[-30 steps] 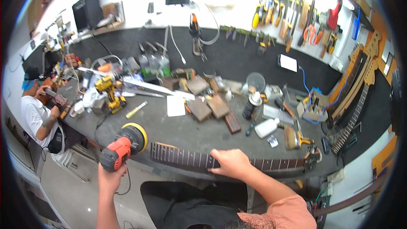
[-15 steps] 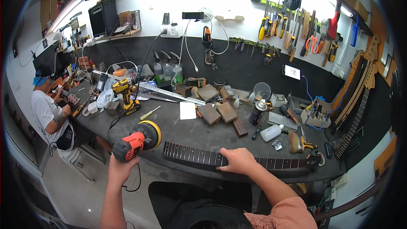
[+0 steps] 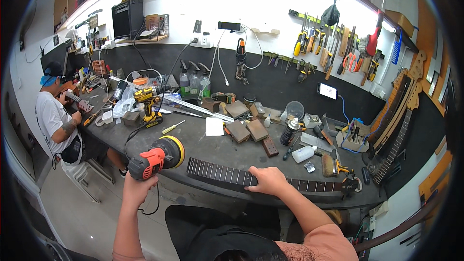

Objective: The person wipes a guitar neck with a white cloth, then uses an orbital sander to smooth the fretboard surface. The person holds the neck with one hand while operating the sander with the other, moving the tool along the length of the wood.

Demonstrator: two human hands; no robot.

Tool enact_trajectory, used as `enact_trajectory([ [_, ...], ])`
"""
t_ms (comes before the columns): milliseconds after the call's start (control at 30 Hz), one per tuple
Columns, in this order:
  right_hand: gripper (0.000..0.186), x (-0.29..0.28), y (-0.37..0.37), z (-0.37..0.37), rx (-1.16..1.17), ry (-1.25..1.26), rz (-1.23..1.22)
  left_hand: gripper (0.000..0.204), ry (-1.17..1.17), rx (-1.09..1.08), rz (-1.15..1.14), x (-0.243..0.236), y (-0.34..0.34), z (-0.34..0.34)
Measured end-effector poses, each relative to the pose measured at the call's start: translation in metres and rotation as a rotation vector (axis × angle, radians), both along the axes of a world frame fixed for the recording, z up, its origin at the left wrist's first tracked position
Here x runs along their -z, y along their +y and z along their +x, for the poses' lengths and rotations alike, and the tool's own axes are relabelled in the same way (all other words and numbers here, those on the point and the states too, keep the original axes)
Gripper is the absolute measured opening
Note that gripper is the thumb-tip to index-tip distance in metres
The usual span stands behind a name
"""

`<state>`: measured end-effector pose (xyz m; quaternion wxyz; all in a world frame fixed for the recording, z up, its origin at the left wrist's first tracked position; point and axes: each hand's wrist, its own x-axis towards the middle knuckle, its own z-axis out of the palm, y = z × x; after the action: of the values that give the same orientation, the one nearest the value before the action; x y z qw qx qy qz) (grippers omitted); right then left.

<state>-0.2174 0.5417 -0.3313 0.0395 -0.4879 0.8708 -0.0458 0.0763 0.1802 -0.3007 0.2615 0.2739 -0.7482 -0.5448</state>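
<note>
My left hand point(image 3: 137, 191) is closed around the red and black body of a power sander point(image 3: 153, 161). Its round, yellow-edged pad point(image 3: 175, 152) faces right, held up in the air off the bench. A dark guitar neck point(image 3: 220, 173) with metal frets lies along the bench's near edge, its headstock end point(image 3: 349, 186) to the right. Around the middle of this neck, my right hand point(image 3: 269, 180) is closed, thumb on the near-left side and fingers over the fretboard. A gap separates the sander from the neck's left end.
Sanding blocks point(image 3: 238, 131), a spray can point(image 3: 290, 130), a white bottle point(image 3: 303, 153) and a brush point(image 3: 330, 165) sit behind the neck. A yellow drill point(image 3: 148, 101) stands further left. A co-worker point(image 3: 58, 116) sits at far left with a stringed instrument. The sander's cord point(image 3: 157, 203) hangs below.
The view has tilted slightly upward, showing more of the wall. Both hands, the sander and the guitar neck keep nearly the same places relative to each other.
</note>
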Motion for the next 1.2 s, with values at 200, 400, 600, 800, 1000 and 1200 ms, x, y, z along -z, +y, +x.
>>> enact_trajectory([
  [200, 0.070, -0.001, -0.003, -0.007, 0.012, -0.051, 0.036, 0.035, 0.003, -0.012, 0.007, -0.002, -0.004, -0.003],
  [400, 0.071, 0.004, -0.005, -0.018, 0.014, -0.113, 0.063, 0.038, -0.027, -0.013, 0.002, -0.009, -0.003, -0.018],
  [600, 0.075, 0.006, -0.006, -0.027, 0.019, -0.137, 0.064, 0.062, -0.049, 0.002, 0.006, -0.015, -0.002, -0.030],
  [800, 0.062, -0.008, -0.010, -0.006, 0.084, -0.058, 0.005, 0.077, -0.031, 0.013, 0.014, 0.003, -0.019, -0.028],
  [1000, 0.053, 0.014, -0.006, 0.006, 0.018, 0.082, -0.174, 0.073, -0.064, -0.019, -0.005, 0.008, -0.010, -0.017],
  [1200, 0.058, 0.019, -0.008, 0.006, -0.009, 0.145, -0.191, 0.068, -0.089, 0.061, -0.210, 0.008, -0.006, -0.019],
])
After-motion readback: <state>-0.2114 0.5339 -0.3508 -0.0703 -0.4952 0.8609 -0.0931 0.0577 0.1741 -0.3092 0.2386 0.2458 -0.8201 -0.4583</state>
